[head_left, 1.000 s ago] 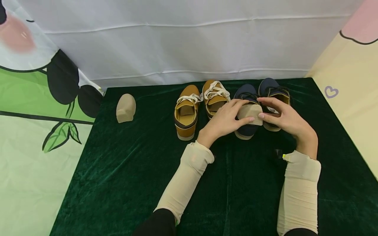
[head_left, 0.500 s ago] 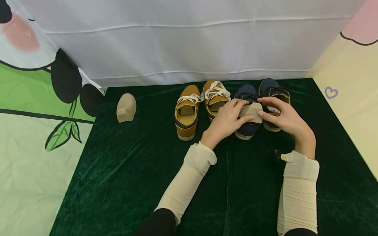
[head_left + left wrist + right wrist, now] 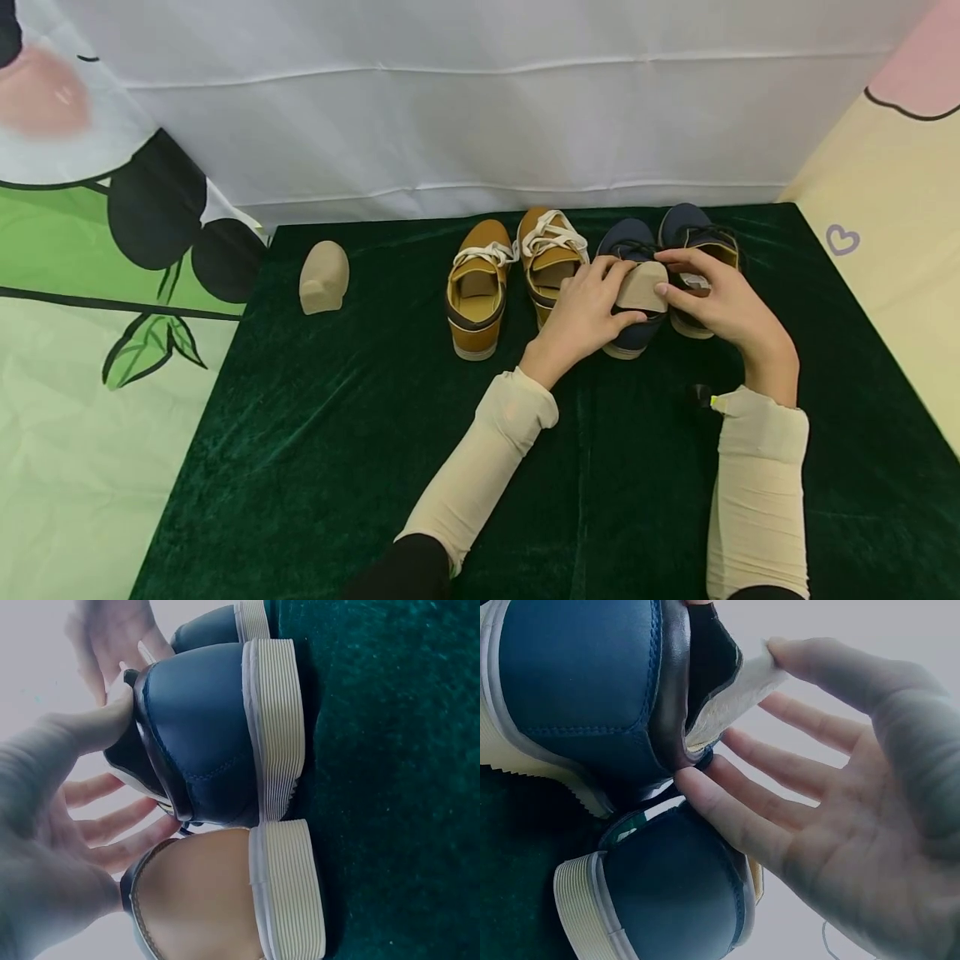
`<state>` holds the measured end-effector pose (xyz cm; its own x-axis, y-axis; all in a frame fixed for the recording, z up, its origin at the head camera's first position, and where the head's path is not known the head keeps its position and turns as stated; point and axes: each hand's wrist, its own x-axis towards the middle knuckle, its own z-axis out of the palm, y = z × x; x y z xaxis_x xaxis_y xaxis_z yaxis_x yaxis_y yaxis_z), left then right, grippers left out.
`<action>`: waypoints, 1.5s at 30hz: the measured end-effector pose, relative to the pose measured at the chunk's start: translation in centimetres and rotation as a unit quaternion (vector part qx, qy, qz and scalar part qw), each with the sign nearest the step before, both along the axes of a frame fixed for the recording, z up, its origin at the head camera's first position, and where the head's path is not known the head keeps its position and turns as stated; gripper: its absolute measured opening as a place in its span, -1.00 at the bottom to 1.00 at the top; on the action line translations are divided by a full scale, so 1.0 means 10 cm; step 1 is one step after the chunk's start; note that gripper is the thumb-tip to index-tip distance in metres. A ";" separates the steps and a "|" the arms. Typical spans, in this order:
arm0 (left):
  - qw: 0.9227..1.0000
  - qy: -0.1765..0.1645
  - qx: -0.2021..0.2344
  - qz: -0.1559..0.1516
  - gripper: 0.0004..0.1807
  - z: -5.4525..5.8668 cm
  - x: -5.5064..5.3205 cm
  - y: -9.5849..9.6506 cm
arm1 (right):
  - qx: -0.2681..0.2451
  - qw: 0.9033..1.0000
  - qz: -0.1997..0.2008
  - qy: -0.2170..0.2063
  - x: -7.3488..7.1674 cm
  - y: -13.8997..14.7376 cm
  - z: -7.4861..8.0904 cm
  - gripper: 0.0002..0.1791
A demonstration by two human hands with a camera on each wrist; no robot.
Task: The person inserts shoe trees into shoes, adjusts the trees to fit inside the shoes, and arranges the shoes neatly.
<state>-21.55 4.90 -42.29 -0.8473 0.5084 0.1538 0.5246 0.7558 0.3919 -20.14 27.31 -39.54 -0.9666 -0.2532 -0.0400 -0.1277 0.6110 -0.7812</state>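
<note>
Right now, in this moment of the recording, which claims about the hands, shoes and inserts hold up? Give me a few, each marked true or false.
1. The right hand touches a beige insert. True.
2. That insert is at the opening of a tan shoe. False: it is at the left navy shoe.
3. The left hand touches the left navy shoe. True.
4. The loose insert lies to the right of all the shoes. False: the loose insert lies to their left, on the green cloth.
5. The tan shoes have black laces. False: the tan shoes have white laces.
</note>
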 end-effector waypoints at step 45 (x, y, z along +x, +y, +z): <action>0.999 -0.023 -0.044 -0.004 -0.08 0.01 -0.04 0.01 | 0.128 0.987 -0.026 0.095 -0.07 -0.28 -0.07 -0.40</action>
<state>-21.92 5.04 -42.18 -0.8484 0.5247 0.0695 0.5135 0.7841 0.3486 -20.85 24.51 -40.26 -0.9744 -0.2077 0.0859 -0.2194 0.7953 -0.5652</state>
